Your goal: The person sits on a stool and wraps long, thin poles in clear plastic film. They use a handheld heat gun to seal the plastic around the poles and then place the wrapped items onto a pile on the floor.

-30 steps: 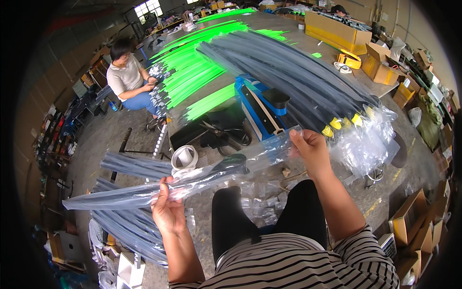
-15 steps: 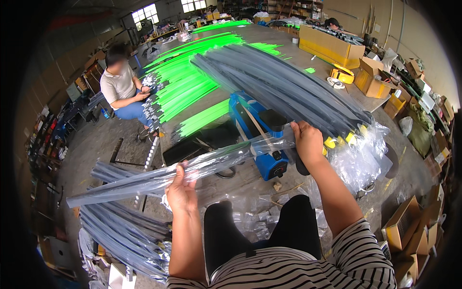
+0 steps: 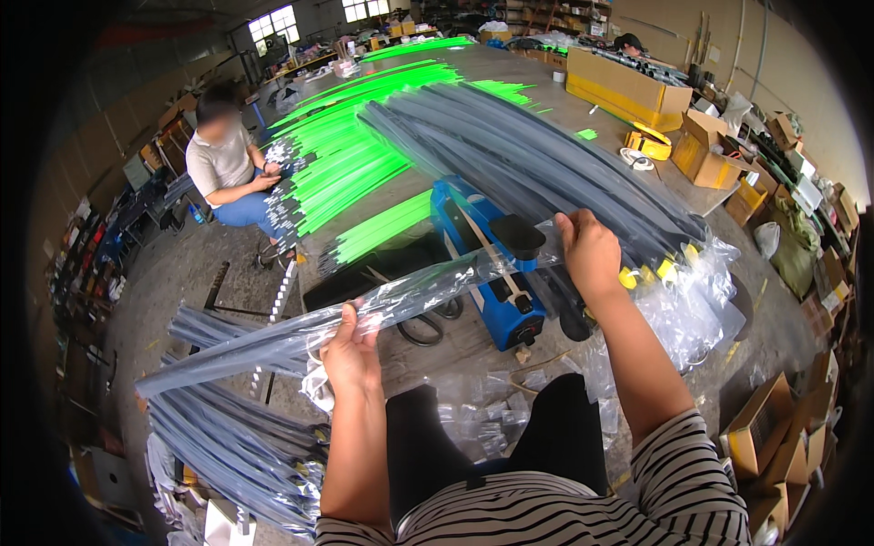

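A long clear plastic sleeve [image 3: 421,289] stretches between my two hands, slanting up to the right, with long dark pieces inside its left part. My left hand [image 3: 353,357] is closed around its middle, thumb on top. At its flat right end, my right hand [image 3: 592,259] pinches the film. The sleeve crosses a blue bag sealer [image 3: 512,320], which has a black pad on its arm. Whether the film lies inside the sealer's jaw cannot be made out. Black-handled scissors [image 3: 422,329] lie left of the sealer, partly under the sleeve.
A heap of sleeved grey tubes [image 3: 537,155] fills the table's right side. Bright green rods [image 3: 350,177] lie beyond, beside a seated person [image 3: 228,168]. More sleeved bundles [image 3: 228,446] rest at lower left. Cardboard boxes [image 3: 628,86] stand at far right.
Both hands have shifted slightly right with the sleeve. My right hand is higher, and the sleeve's right end now sits closer to the sealer's black pad.
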The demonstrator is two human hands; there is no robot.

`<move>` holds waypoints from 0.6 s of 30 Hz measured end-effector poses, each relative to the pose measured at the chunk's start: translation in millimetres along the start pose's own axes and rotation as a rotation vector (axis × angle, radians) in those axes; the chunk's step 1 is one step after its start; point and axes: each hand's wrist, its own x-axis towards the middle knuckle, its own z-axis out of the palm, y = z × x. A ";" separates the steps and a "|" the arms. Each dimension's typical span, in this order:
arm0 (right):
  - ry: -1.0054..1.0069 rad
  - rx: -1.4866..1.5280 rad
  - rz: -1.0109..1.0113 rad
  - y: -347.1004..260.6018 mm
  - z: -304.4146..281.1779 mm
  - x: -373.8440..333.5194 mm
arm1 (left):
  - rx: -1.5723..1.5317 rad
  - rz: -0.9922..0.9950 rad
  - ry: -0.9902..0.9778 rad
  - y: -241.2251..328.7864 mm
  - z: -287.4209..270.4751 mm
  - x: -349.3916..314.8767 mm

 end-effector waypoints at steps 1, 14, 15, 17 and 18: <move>0.047 0.070 -0.016 -4.1 -5.9 -1.6 | 0.002 0.002 0.002 -0.1 0.2 0.3; 0.117 0.232 -0.717 -46.0 -63.8 -35.5 | 0.014 0.050 -0.063 -1.8 1.8 1.7; 0.103 0.229 -0.720 -44.4 -62.9 -36.9 | 0.018 0.047 -0.065 -1.7 2.0 1.9; 0.084 0.235 -0.724 -42.1 -61.8 -38.9 | 0.017 0.039 -0.071 -0.5 2.4 2.0; 0.079 0.242 -0.723 -41.1 -61.6 -39.7 | 0.016 0.035 -0.074 -0.2 2.7 2.1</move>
